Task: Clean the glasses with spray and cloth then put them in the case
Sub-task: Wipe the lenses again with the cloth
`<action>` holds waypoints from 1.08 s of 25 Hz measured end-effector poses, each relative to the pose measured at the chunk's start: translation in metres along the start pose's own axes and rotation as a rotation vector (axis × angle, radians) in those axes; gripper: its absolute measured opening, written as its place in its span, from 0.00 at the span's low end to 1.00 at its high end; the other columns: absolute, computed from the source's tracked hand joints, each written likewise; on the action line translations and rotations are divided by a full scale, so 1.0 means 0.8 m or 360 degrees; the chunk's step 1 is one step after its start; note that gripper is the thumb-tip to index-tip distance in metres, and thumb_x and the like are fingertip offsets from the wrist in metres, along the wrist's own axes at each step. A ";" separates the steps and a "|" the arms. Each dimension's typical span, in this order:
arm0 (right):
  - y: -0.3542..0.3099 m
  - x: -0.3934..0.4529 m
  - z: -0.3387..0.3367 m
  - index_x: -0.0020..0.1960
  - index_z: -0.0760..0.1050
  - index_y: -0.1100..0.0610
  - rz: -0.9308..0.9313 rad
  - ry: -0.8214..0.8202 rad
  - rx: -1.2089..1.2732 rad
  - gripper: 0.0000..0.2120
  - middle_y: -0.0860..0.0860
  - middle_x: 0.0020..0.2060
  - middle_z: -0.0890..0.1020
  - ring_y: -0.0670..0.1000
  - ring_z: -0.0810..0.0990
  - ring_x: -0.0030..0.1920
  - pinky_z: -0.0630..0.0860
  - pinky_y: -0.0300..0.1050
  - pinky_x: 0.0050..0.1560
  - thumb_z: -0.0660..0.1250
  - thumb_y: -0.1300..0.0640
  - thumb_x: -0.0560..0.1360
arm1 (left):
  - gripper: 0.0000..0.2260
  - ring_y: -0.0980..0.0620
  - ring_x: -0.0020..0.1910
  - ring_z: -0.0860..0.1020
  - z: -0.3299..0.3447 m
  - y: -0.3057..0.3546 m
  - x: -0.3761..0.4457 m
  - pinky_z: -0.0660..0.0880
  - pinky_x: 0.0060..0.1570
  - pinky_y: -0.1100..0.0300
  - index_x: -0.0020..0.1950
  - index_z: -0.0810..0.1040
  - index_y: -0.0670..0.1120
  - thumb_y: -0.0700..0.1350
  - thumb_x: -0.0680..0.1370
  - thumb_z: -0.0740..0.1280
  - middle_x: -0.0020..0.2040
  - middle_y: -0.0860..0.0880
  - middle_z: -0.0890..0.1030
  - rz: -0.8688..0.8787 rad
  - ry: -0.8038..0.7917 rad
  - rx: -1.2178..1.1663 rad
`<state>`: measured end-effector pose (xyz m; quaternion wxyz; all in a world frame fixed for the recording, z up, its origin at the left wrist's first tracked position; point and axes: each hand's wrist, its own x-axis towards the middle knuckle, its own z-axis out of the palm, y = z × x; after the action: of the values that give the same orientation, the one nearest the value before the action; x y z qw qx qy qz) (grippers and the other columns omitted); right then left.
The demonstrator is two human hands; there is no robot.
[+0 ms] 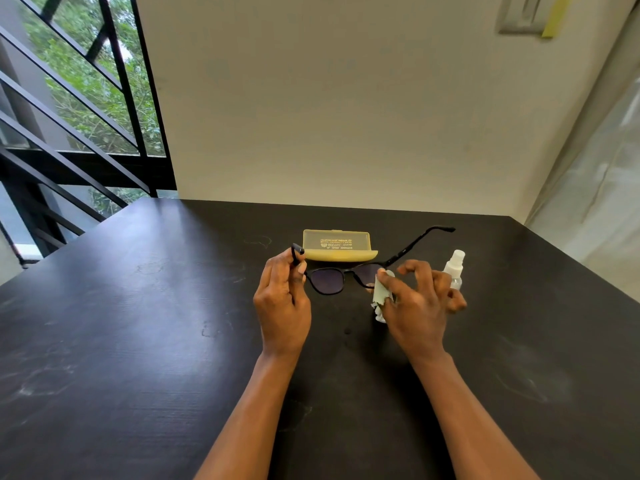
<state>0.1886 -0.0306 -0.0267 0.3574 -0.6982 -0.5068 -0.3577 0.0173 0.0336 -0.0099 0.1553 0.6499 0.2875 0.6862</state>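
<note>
Dark-framed glasses [327, 279] with tinted lenses are held above the black table [138, 323], both arms unfolded. My left hand [282, 299] grips the left arm near its hinge. My right hand [417, 299] pinches a pale green cloth [381, 292] against the right lens with thumb and forefinger; the other fingers are spread. A yellow glasses case [337, 245] lies open just behind the glasses, lid raised with printed text inside. A small clear spray bottle [455, 268] with a white nozzle stands right of my right hand, partly hidden by its fingers.
A cream wall rises at the table's far edge. A window with black bars is on the left, past the table's left edge. Translucent plastic sheeting hangs at the right.
</note>
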 end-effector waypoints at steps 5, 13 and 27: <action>-0.005 -0.001 0.005 0.60 0.76 0.48 -0.0028 -0.0225 -0.0035 0.19 0.50 0.56 0.65 0.55 0.63 0.52 0.67 0.58 0.43 0.64 0.50 0.69 | 0.07 0.52 0.44 0.79 0.000 -0.001 -0.002 0.80 0.42 0.56 0.52 0.77 0.37 0.36 0.77 0.62 0.48 0.50 0.76 0.0017 -0.0028 0.0011; 0.003 0.000 0.004 0.59 0.74 0.36 -0.0157 -0.0553 0.0289 0.25 0.47 0.55 0.75 0.51 0.62 0.52 0.68 0.57 0.42 0.73 0.59 0.68 | 0.08 0.50 0.44 0.80 -0.002 -0.003 -0.001 0.79 0.42 0.54 0.54 0.78 0.37 0.36 0.77 0.62 0.48 0.49 0.76 -0.0004 0.0005 0.0048; 0.002 0.008 -0.003 0.38 0.79 0.65 0.0027 -0.0149 0.0956 0.10 0.56 0.38 0.79 0.47 0.78 0.38 0.73 0.25 0.45 0.74 0.75 0.62 | 0.07 0.47 0.42 0.81 -0.004 -0.005 0.001 0.80 0.41 0.52 0.54 0.78 0.37 0.36 0.77 0.64 0.48 0.48 0.78 -0.0025 0.0059 0.0048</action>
<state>0.1909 -0.0305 -0.0202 0.5270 -0.5814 -0.5999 -0.1562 0.0136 0.0366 -0.0113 0.1456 0.6371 0.3056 0.6925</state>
